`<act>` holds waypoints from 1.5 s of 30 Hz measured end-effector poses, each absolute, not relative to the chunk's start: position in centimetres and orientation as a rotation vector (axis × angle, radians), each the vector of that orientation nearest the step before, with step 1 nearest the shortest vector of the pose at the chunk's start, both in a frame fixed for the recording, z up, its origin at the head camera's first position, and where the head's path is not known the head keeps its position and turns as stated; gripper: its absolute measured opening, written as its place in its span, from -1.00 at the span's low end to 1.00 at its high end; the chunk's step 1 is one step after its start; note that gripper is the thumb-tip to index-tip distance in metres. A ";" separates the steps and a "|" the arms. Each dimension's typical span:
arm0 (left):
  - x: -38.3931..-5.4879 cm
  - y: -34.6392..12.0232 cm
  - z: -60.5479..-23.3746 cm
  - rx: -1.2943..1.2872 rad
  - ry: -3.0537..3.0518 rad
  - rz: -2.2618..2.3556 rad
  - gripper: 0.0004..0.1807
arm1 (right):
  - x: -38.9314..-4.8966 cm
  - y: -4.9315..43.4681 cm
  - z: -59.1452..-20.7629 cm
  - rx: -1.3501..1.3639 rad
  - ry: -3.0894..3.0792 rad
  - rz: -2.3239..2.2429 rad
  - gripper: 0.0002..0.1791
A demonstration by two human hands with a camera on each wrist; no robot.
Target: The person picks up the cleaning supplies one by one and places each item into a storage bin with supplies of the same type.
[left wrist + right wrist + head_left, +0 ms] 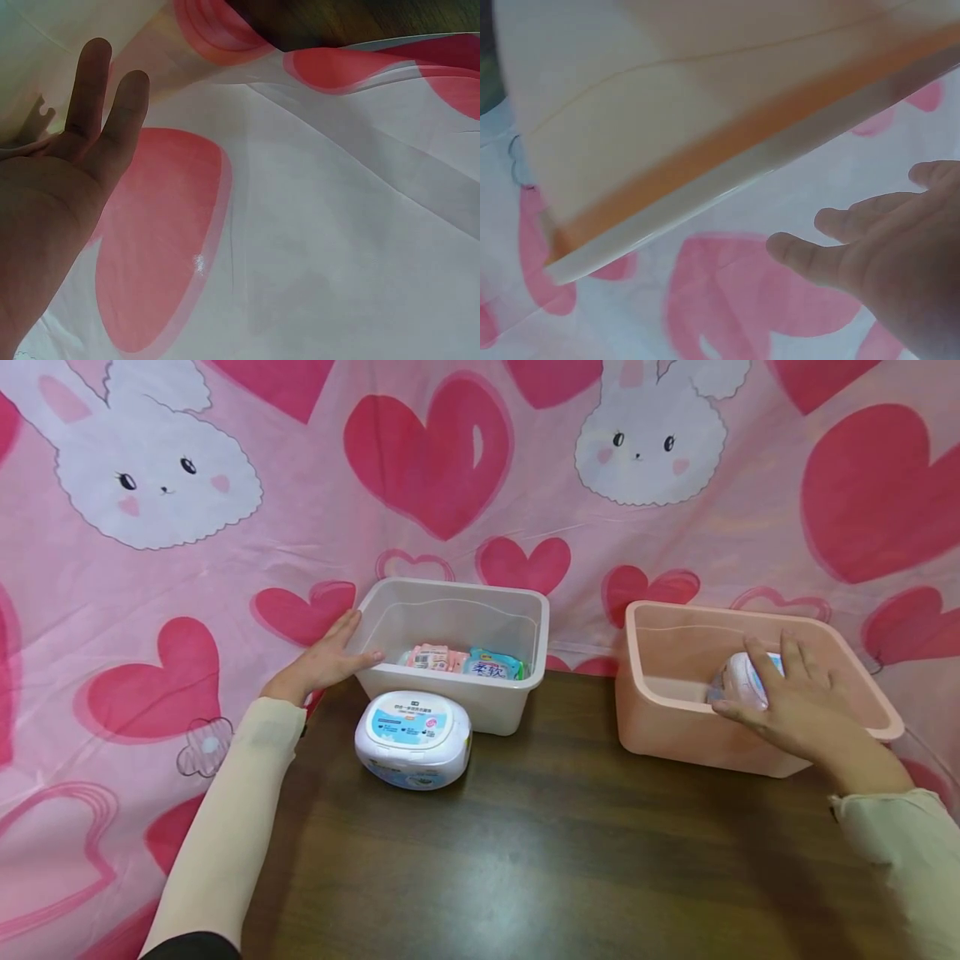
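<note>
A white plastic bin (442,683) stands at the back left with several wipes packets (491,665) inside. My left hand (324,656) rests at its left end, thumb near the front rim; the left wrist view shows straight fingers (87,94). In front of this bin sits a white oval tub (412,768) with a blue-and-white lid. A peach bin (690,732) stands on the right, holding a white rounded container (742,683). Over that bin my right hand (802,706) is spread and partly hides the container. The right wrist view shows these fingers (810,259) extended, holding nothing.
Both bins and the tub stand on a dark wooden table (495,852). A pink cloth (457,552) with hearts and rabbits hangs right behind the bins and along the left side. Between the two bins there is a gap.
</note>
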State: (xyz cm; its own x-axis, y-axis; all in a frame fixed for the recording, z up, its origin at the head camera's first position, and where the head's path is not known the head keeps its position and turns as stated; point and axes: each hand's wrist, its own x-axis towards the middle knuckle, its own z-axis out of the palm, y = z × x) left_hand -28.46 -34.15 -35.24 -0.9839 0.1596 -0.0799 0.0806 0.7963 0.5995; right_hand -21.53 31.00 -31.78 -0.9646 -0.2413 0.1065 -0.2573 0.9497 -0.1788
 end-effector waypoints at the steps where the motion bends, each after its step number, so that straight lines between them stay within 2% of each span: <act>1: -28.5 -34.2 -35.3 0.190 2.856 0.948 0.24 | -21.6 31.4 -31.9 0.383 -3.019 0.291 0.14; 23: -28.9 -34.0 -35.5 0.204 2.854 0.951 0.20 | -21.8 40.5 -32.9 0.223 -3.025 0.205 0.18; 31: -29.1 -33.9 -35.5 0.211 2.854 0.960 0.20 | -22.4 43.6 -35.1 0.242 -2.850 0.136 0.26; 39: -29.1 -33.9 -35.7 0.200 2.857 0.944 0.21 | -22.2 45.0 -36.4 0.162 -2.871 0.379 0.13; 45: -29.1 -34.2 -35.7 0.237 2.881 0.929 0.19 | -22.9 45.4 -36.6 0.171 -2.881 0.392 0.15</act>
State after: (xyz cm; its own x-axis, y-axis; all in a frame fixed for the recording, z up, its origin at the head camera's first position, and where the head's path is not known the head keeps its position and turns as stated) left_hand -29.13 -34.19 -35.67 -0.9823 0.1797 -0.0524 0.1152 0.8012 0.5872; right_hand -22.91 45.35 -36.60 -0.9672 -0.0841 0.2397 -0.1451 0.9575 -0.2494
